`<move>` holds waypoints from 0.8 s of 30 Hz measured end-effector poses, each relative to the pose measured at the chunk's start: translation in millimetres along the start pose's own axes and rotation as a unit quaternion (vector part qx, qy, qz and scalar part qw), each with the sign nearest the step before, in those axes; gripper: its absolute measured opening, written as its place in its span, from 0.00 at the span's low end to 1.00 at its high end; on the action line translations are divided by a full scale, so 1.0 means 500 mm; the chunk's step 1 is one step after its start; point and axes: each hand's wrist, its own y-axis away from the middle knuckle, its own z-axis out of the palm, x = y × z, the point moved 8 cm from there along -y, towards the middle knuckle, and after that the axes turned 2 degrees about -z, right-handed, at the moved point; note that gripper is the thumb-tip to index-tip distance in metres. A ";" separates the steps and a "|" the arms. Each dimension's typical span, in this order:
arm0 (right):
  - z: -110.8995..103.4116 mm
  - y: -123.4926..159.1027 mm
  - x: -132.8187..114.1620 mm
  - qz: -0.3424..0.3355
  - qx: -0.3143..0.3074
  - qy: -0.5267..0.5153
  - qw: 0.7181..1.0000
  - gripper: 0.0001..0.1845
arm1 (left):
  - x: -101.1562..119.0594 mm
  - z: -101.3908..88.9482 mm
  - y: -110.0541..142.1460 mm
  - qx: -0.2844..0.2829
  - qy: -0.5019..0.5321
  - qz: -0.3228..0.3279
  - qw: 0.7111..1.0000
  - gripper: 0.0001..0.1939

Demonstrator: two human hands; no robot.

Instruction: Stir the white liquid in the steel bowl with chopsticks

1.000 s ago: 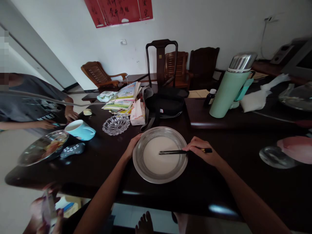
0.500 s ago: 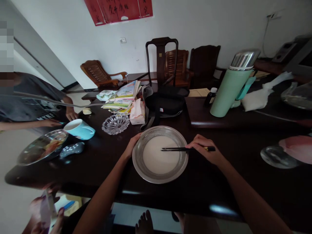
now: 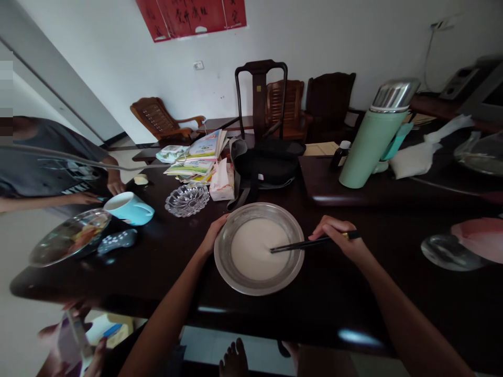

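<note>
A round metal basin [image 3: 228, 262] holding a pale white liquid [image 3: 253, 248] sits on the dark table [image 3: 353, 293] in front of me. My left hand [image 3: 214, 233] curls over the basin's left rim and grips it. My right hand [image 3: 340, 238] is closed on a pair of black chopsticks [image 3: 301, 244], which slant down to the left, their tips touching the liquid near the basin's right side.
A mint-green thermos [image 3: 373, 136] stands at the back right. A glass ashtray [image 3: 187, 199], tissue pack [image 3: 221, 182], booklets [image 3: 198, 154] and a black bag [image 3: 263, 167] lie behind the basin. At the left sit a blue mug [image 3: 129, 208], another metal dish [image 3: 68, 236] and another person [image 3: 47, 167].
My right hand has lifted and shifted a little right, tilting the chopsticks from level to slanting down. Their tips have drawn from the basin's middle towards its right side.
</note>
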 end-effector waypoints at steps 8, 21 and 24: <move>0.012 -0.002 -0.004 -0.009 -0.026 0.031 0.999 0.14 | -0.008 -0.007 0.000 0.005 -0.026 -0.011 1.000 0.24; 0.007 -0.001 -0.007 -0.010 -0.007 0.020 1.000 0.17 | -0.011 -0.006 0.000 0.002 -0.002 -0.009 1.000 0.24; 0.024 0.000 -0.013 -0.019 -0.047 -0.004 0.999 0.17 | -0.008 -0.007 0.001 0.009 -0.013 -0.011 1.000 0.24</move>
